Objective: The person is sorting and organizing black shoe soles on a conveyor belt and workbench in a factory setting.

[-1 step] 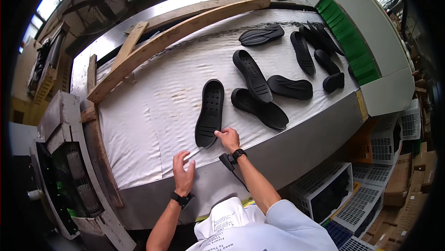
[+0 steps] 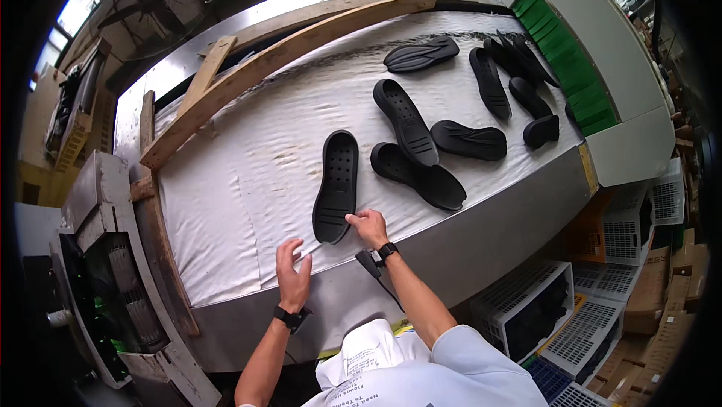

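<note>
A black shoe sole [image 2: 335, 181], long and dotted with small round recesses, lies on the white cloth cover [image 2: 218, 204] of a low table. Its heel-like near end points at me. My right hand [image 2: 368, 228] grips the lower right edge of this sole between thumb and fingers. Just left of the near end, my left hand [image 2: 292, 271] hovers over the table's front edge, fingers apart and holding nothing. To the right rest more black soles: one dotted sole [image 2: 406, 123] overlaps another sole [image 2: 421, 176], and a ridged sole [image 2: 468, 141] lies beside them.
Further soles [image 2: 492, 83] lie towards a green strip curtain [image 2: 568, 65] in a pale machine housing. A wooden beam [image 2: 286, 57] crosses the table's far left side. Plastic crates [image 2: 526, 305] and cardboard boxes stand at the lower right. A cable hangs from my right wrist.
The gripped sole has shifted very slightly nearer to me. My hands keep almost the same pose, and the whole view has moved a little.
</note>
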Demonstrator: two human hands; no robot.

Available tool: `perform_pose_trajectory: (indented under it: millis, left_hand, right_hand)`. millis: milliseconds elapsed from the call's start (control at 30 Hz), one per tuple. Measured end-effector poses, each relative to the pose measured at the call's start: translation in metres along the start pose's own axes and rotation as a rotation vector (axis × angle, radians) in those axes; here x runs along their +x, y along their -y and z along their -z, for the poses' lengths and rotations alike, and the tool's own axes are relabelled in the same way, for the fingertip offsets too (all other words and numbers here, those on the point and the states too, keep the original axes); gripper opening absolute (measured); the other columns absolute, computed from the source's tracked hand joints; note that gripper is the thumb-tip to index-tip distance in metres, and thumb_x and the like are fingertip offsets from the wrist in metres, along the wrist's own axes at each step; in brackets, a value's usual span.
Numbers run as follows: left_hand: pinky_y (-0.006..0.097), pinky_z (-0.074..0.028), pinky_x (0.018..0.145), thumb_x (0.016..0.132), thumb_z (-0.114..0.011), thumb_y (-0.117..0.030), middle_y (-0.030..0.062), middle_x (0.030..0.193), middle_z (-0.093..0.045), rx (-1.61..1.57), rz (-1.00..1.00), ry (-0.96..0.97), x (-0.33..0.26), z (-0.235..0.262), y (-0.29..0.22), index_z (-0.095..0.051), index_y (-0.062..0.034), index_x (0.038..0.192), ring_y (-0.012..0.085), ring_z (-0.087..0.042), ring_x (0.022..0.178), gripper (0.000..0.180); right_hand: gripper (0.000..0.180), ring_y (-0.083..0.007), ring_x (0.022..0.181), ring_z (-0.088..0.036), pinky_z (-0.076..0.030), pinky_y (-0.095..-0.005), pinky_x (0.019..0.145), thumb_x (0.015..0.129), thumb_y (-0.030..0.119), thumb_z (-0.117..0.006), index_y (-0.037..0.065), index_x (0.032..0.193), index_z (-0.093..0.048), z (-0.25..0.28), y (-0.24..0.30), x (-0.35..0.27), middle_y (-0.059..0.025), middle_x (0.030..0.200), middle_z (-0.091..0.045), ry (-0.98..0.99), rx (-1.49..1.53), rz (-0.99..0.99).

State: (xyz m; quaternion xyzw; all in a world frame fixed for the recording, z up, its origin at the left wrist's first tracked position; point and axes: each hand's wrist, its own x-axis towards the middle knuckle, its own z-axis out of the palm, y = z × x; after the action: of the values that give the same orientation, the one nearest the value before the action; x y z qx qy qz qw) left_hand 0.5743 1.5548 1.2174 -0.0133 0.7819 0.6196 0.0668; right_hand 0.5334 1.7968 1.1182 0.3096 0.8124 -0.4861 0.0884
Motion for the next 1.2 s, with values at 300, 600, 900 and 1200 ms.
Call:
perform_pose_trajectory:
  millis: [300, 600, 900, 1200]
  left_hand:
    - [0.051, -0.026, 0.121, 0.079, -0.066, 0.0, 0.0109, 0.158, -0.037, 0.831, -0.545, 0.236, 0.066, -0.038, -0.015, -0.052, -0.0145, 0.143, 0.0347, -0.031, 0.148, 0.067]
    - [0.034, -0.051, 0.087, 0.077, -0.081, -0.002, 0.0067, 0.099, -0.069, -0.075, 0.082, 0.012, 0.023, -0.071, -0.038, -0.066, -0.0037, 0.107, 0.0177, -0.064, 0.091, 0.034]
    - [0.026, -0.05, 0.073, 0.085, -0.08, -0.005, -0.0002, 0.087, -0.07, -0.248, 0.256, -0.321, -0.049, -0.017, -0.078, -0.071, -0.0008, 0.093, 0.0084, -0.063, 0.082, 0.013]
    - [0.031, -0.046, 0.096, 0.098, -0.07, -0.025, 0.0092, 0.116, -0.063, -0.257, 0.086, -0.819, -0.103, 0.13, -0.03, -0.055, 0.0041, 0.125, 0.0166, -0.058, 0.104, 0.043]
  right_hand:
    - [0.037, -0.0085, 0.051, -0.049, -0.038, -0.0251, 0.047, 0.089, 0.032, -0.074, 0.012, 0.065, -0.055, 0.126, 0.054, -0.058, 0.0038, 0.06, -0.049, 0.852, 0.339, -0.363]
    - [0.064, -0.035, 0.139, -0.039, -0.038, -0.0515, 0.109, 0.076, 0.007, -0.073, 0.01, 0.138, -0.054, 0.212, 0.076, 0.055, -0.0117, 0.147, -0.046, -0.256, -0.852, 0.662]
    - [0.023, -0.012, 0.06, -0.056, -0.043, -0.0297, 0.057, 0.092, 0.02, -0.077, 0.002, 0.079, -0.072, 0.219, 0.114, 0.078, -0.0004, 0.066, -0.065, -0.383, -0.01, 0.539]
    - [0.051, -0.0267, 0.11, -0.066, -0.055, -0.0367, 0.097, 0.099, 0.034, -0.066, -0.008, 0.126, -0.06, 0.237, 0.124, -0.067, -0.0193, 0.126, -0.064, -0.307, 0.512, 0.527]
